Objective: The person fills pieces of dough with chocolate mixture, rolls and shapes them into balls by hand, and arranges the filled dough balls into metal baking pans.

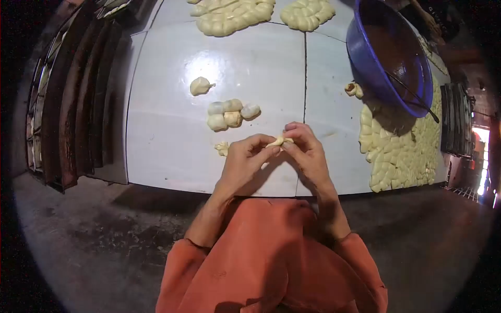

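Note:
Just above the near edge of the white table, my left hand (246, 160) and my right hand (311, 157) pinch a small piece of pale dough (280, 141) between thumbs and fingers. A torn scrap of dough (222, 148) lies beside my left hand. Beyond it is a cluster of several small rounded balls (217, 122), whitish, with one browner. Farther back sits a dough lump (200, 86) with a pointed end. Over to the right, a small dough piece with brown filling showing (354, 90) rests by the basin.
A purple-blue basin (360, 57) of brown filling, with a long dark stick (412, 94), stands at the right. Many flattened dough pieces (399, 156) cover the table's right side. More dough portions (235, 18) lie at the back. Dark metal trays (78, 99) stand left.

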